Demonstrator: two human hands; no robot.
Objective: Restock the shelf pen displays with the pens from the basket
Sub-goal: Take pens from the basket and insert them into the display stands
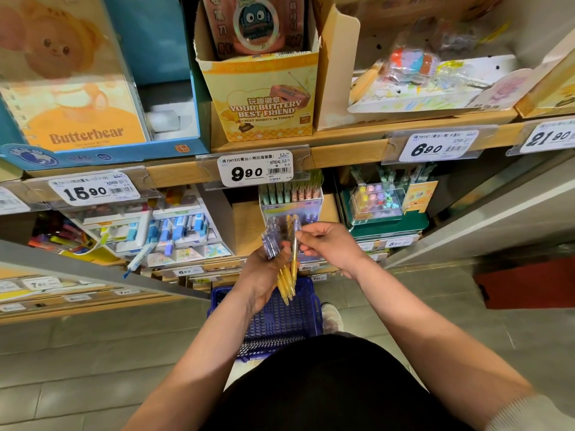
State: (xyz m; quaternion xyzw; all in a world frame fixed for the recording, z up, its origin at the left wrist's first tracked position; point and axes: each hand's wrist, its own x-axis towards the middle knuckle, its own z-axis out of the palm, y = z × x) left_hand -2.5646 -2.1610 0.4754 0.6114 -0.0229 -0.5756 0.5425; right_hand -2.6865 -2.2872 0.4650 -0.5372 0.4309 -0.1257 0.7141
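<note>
Restocking at the lower stationery shelf, viewed from beside the person. The left hand [264, 273] is curled round a mixed bundle, with purple pens [269, 244] fanning out above the fist and yellow pens [283, 286] hanging below it. The right hand [329, 244] pinches a single yellow pen [294, 250] near its clip end between thumb and forefinger, the other fingers loosely bent. This pen stands nearly upright with its lower barrel against the bundle, and it is probably the next one to be placed. Directly behind both hands sits the pen display [291, 203], a clear tiered holder with rows of pastel pens in its back tier. The blue basket [298, 318] rests on the floor below the hands; whether any pens lie in it cannot be told. Handling note: the pens look like light, stiff plastic with smooth barrels. They would slip or roll easily out of a loose bundle, but are unlikely to break in a short fall. The sensible hold is the one shown, high on the barrel by the clip, which leaves the tip end free to drop into a slot of the display
</note>
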